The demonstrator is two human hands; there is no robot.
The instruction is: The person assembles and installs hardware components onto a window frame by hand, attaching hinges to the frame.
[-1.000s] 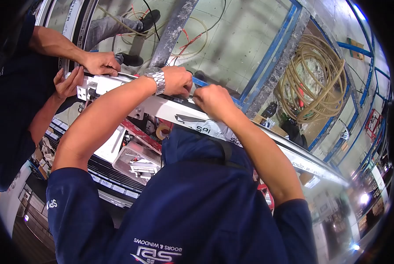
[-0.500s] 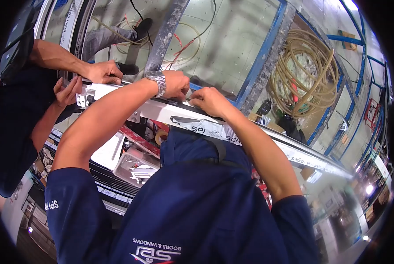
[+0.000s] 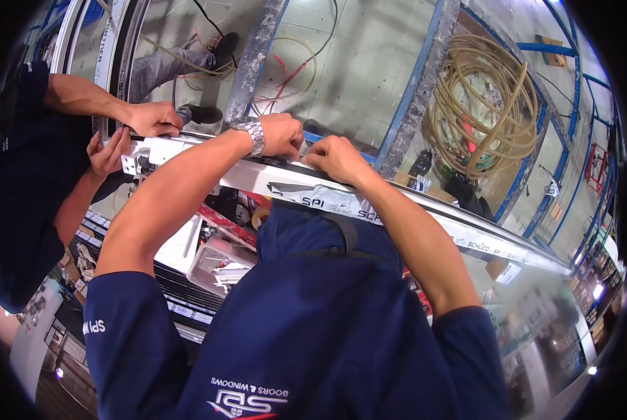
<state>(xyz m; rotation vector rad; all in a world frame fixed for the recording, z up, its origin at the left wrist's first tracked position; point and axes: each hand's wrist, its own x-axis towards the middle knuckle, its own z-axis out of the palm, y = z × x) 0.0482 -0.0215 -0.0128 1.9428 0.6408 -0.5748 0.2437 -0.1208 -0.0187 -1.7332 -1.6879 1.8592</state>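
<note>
My left hand [image 3: 277, 134], with a metal watch [image 3: 255, 137] on its wrist, is closed with curled fingers over the top of a long white profile [image 3: 254, 176]. Close beside it on the right, my right hand [image 3: 336, 158] has its fingers pinched together at the same profile. Whatever lies between my fingertips is too small or hidden to make out. Torn protective film [image 3: 327, 199] with printed lettering hangs from the profile's near side. At the profile's left end, a co-worker's hand [image 3: 154, 117] rests on it, and that person's other hand [image 3: 109, 151] is just below.
Coiled tan hose [image 3: 481, 105] lies beyond the profile, right of a blue-edged rack beam [image 3: 415, 84]. Under my left arm are a clear plastic bin [image 3: 219, 267] and stacked dark profiles [image 3: 180, 283]. Another person's shoe [image 3: 205, 115] shows on the floor behind.
The view has shifted slightly. The co-worker's upper hand has moved a little left along the profile. My hands stay at nearly the same place, with small finger movements at most.
</note>
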